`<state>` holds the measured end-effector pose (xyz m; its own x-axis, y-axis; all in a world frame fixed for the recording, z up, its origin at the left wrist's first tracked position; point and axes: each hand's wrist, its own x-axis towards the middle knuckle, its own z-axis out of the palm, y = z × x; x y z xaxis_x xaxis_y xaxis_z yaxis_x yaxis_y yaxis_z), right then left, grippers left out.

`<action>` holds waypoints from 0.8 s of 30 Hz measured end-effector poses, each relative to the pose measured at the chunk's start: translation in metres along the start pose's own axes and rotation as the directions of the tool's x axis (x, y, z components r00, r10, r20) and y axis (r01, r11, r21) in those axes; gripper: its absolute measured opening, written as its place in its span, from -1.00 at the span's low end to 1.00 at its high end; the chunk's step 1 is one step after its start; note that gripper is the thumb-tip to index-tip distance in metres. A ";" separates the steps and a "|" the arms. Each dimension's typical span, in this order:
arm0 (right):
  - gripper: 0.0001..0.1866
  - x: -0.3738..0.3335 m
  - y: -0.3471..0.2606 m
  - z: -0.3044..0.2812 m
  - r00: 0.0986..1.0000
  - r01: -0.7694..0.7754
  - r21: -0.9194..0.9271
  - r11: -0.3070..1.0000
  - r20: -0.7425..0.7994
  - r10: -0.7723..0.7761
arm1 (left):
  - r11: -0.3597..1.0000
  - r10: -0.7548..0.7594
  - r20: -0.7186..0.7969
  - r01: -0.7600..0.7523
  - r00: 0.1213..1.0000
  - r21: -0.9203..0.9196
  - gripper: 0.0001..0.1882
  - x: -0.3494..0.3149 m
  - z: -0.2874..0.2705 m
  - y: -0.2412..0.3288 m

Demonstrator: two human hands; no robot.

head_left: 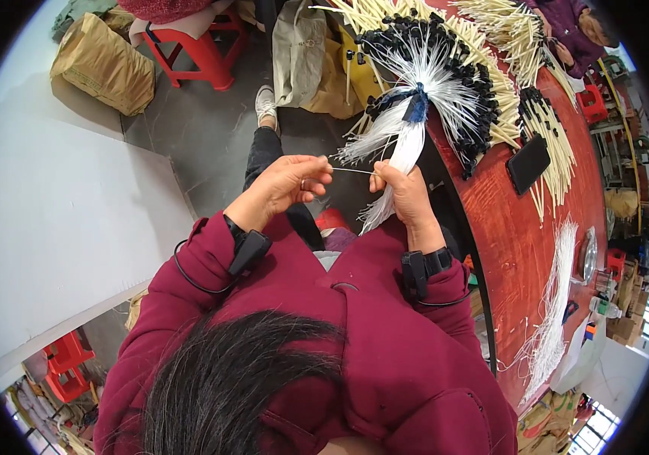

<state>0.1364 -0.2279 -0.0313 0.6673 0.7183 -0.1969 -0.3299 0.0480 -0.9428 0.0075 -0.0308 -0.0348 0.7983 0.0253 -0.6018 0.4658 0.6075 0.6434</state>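
Observation:
Over my lap, my left hand (294, 184) pinches one end of a thin white strand (351, 171). The strand runs straight across to my right hand (402, 196), whose thumb and fingers are closed on it. A thick bundle of white strands (409, 145) hangs off the table edge beside and behind my right hand. Dark blue cloth (417, 105) is tied round that bundle. Its upper strands fan out over pale sticks (502, 102) with black ends (467, 68), piled on the table.
The red-brown table (502, 265) curves along my right. A black phone (528, 164) lies on more sticks, and loose white strands (552, 318) lie nearer me. Another person's hand (563, 53) is at the far right. A white panel (74, 205) stands at my left, beyond it a brown sack (104, 67).

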 end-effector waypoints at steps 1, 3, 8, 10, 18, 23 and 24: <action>-0.82 -0.001 0.000 0.000 1.000 -0.006 0.001 1.000 -0.014 0.006 | 1.000 -0.003 -0.020 0.003 1.000 -0.010 -0.79 -0.006 0.004 0.004; -0.82 -0.001 -0.001 0.001 1.000 -0.008 0.014 1.000 -0.011 0.009 | 1.000 -0.008 -0.060 0.006 0.998 -0.029 -0.80 -0.015 0.013 0.012; -0.82 -0.001 -0.001 0.003 1.000 -0.006 0.053 0.999 -0.002 0.006 | 0.999 0.032 -0.062 -0.031 0.998 0.027 -0.79 -0.017 0.016 0.013; -0.83 -0.001 0.000 0.002 1.000 -0.005 0.060 0.998 -0.002 0.005 | 0.984 0.095 0.020 -0.097 0.995 0.151 -0.78 -0.010 0.009 0.008; -0.82 0.000 0.000 -0.002 1.000 -0.008 0.051 0.999 0.030 0.006 | 0.997 -0.045 0.272 0.060 0.961 -0.047 -0.83 -0.003 -0.014 -0.001; -0.81 -0.001 0.003 0.003 1.000 -0.002 0.113 0.994 0.016 0.000 | 0.998 -0.046 0.209 0.052 0.977 -0.023 -0.83 -0.002 -0.020 -0.002; -0.81 -0.001 0.003 0.006 1.000 -0.002 0.119 0.993 -0.013 0.003 | 0.998 -0.047 0.210 0.052 0.977 -0.020 -0.83 -0.002 -0.022 -0.001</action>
<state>0.1307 -0.2240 -0.0324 0.6747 0.7095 -0.2036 -0.4080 0.1285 -0.9039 -0.0028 -0.0142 -0.0449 0.8378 -0.1705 -0.5186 0.4991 0.6241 0.6011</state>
